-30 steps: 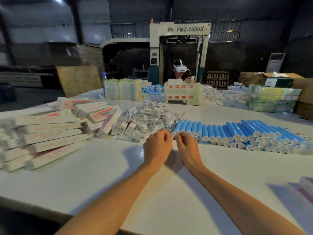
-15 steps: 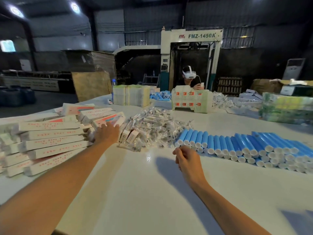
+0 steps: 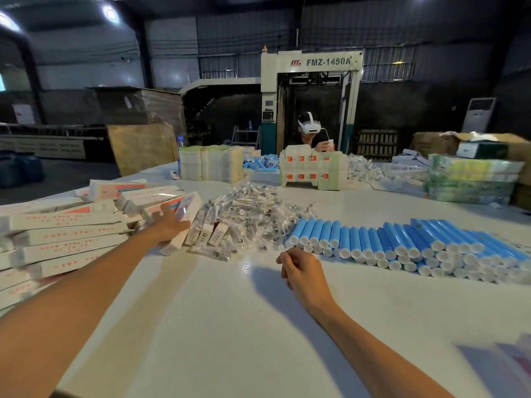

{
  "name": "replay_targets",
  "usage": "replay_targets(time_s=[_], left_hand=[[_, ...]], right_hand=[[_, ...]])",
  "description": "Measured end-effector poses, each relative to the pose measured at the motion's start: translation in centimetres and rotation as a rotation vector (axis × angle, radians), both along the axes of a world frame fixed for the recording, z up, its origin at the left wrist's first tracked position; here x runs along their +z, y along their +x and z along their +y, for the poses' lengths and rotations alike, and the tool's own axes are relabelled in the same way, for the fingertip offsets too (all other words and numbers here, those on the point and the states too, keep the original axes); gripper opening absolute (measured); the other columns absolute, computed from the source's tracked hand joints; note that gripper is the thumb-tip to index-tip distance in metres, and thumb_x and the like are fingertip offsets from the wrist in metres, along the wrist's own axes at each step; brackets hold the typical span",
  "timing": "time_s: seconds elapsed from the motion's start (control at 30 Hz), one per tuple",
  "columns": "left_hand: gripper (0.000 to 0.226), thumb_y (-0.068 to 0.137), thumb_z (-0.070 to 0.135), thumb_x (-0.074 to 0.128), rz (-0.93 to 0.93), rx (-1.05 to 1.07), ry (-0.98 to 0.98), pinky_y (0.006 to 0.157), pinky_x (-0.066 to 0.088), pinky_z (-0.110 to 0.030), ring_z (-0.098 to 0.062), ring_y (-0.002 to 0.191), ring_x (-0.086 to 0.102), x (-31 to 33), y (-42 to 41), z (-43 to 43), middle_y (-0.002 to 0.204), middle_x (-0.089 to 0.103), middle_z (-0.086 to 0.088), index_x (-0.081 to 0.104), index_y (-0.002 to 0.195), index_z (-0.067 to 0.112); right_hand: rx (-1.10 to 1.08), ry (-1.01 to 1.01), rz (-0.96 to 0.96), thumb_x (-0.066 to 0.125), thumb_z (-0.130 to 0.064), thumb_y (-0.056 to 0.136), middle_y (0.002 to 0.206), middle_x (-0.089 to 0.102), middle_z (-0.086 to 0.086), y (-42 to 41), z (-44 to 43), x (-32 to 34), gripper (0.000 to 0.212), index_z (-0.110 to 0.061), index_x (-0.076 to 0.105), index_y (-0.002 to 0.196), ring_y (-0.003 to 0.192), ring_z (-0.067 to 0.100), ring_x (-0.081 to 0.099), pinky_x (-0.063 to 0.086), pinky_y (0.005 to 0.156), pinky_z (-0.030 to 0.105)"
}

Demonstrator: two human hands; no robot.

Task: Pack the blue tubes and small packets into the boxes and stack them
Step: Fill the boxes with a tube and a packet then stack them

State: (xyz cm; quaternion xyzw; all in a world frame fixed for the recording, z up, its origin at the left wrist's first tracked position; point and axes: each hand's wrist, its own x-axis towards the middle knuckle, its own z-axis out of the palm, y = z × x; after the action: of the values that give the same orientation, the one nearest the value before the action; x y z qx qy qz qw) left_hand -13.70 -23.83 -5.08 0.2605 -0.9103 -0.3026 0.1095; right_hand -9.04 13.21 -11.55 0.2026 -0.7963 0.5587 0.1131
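Observation:
A long row of blue tubes (image 3: 402, 242) with white caps lies on the white table (image 3: 230, 326) to the right. A heap of small clear packets (image 3: 253, 216) sits in the middle. Long white boxes with red print (image 3: 69, 237) are piled on the left. My left hand (image 3: 169, 225) reaches into that pile, thumb and fingers closing round one white box with a coloured panel (image 3: 188, 208). My right hand (image 3: 301, 271) hovers just in front of the tubes' left end, fingers loosely curled, with nothing seen in it.
Across the table a person in a white headset (image 3: 309, 127) sits behind a stack of flat cartons (image 3: 313, 168). Bundles of flat boxes (image 3: 211, 163) and green wrapped packs (image 3: 471, 182) stand at the far side. Blurred boxes (image 3: 511, 360) lie at the near right.
My hands were together at the tubes' left end. The left hand has swung left to the box pile and closed on a box. The right hand has stayed near the tubes.

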Motion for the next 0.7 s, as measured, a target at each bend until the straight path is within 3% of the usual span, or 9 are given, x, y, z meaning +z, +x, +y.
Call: replay_targets(time_s=[0.1, 0.23, 0.3, 0.4, 0.47, 0.57, 0.7], left_hand=[[0.082, 0.109, 0.036, 0.057, 0.104, 0.024, 0.011, 0.108, 0.044, -0.052, -0.050, 0.145, 0.041, 0.7, 1.1, 0.7, 0.166, 0.029, -0.029, 0.004, 0.165, 0.009], [0.060, 0.112, 0.043, 0.040, 0.323, -0.015, 0.035, 0.090, 0.044, -0.047, -0.047, 0.128, 0.056, 3.4, 3.9, 5.9, 0.154, 0.049, -0.024, 0.020, 0.162, 0.017], [0.060, 0.110, 0.053, 0.042, 0.358, -0.130, 0.144, 0.091, 0.054, -0.048, -0.037, 0.112, 0.065, 4.6, 5.3, 9.9, 0.144, 0.057, -0.019, 0.027, 0.160, 0.025], [0.080, 0.097, 0.073, 0.056, 0.383, -0.381, 0.349, 0.081, 0.055, -0.036, -0.014, 0.094, 0.070, 5.4, 7.4, 16.4, 0.134, 0.064, -0.002, 0.029, 0.160, 0.032], [0.070, 0.098, 0.063, 0.063, 0.446, -0.538, 0.515, 0.083, 0.060, -0.033, -0.009, 0.093, 0.073, 5.0, 8.1, 20.3, 0.130, 0.068, 0.002, 0.043, 0.154, 0.027], [0.029, 0.103, 0.046, 0.064, 0.486, -0.672, 0.738, 0.076, 0.063, -0.028, -0.010, 0.093, 0.076, 3.4, 8.5, 24.3, 0.115, 0.080, 0.000, 0.067, 0.126, 0.028], [0.023, 0.105, 0.036, 0.064, 0.504, -0.756, 0.791, 0.078, 0.060, -0.024, -0.013, 0.099, 0.078, -0.2, 8.5, 26.4, 0.113, 0.081, 0.002, 0.070, 0.125, 0.027]], right_hand=[[0.001, 0.025, 0.015, 0.051, -0.023, 0.104, 0.067, 0.066, -0.001, 0.2, 0.1, 0.0, 0.027, -0.016, 0.068, 0.084, 0.058, 0.008, 0.057, 0.051, 0.062, 0.038], [0.003, 0.025, 0.013, 0.051, -0.021, 0.104, 0.068, 0.066, -0.002, 0.5, 0.0, 0.5, 0.026, -0.013, 0.068, 0.086, 0.057, 0.005, 0.056, 0.049, 0.062, 0.034], [-0.015, 0.045, 0.024, 0.051, -0.020, 0.103, 0.069, 0.067, -0.002, 0.7, -0.1, 0.6, 0.025, -0.012, 0.069, 0.088, 0.058, 0.006, 0.057, 0.051, 0.063, 0.038], [-0.135, 0.108, 0.064, 0.052, -0.021, 0.102, 0.077, 0.069, 0.001, 0.5, 0.2, 1.0, 0.022, -0.012, 0.068, 0.089, 0.070, 0.017, 0.064, 0.055, 0.069, 0.045], [-0.300, 0.175, 0.105, 0.054, -0.024, 0.101, 0.087, 0.071, 0.000, -0.2, 1.1, 1.9, 0.018, -0.015, 0.069, 0.095, 0.081, 0.022, 0.065, 0.054, 0.070, 0.042], [-0.512, 0.200, 0.114, 0.054, -0.021, 0.097, 0.095, 0.068, 0.000, -2.2, 3.8, 3.9, 0.016, -0.017, 0.066, 0.106, 0.089, 0.025, 0.063, 0.042, 0.067, 0.035], [-0.644, 0.568, 0.112, 0.056, -0.016, 0.095, 0.124, 0.060, 0.013, -5.3, 8.6, 5.6, 0.031, -0.008, 0.058, 0.125, 0.116, 0.034, 0.052, 0.046, 0.088, 0.044]])
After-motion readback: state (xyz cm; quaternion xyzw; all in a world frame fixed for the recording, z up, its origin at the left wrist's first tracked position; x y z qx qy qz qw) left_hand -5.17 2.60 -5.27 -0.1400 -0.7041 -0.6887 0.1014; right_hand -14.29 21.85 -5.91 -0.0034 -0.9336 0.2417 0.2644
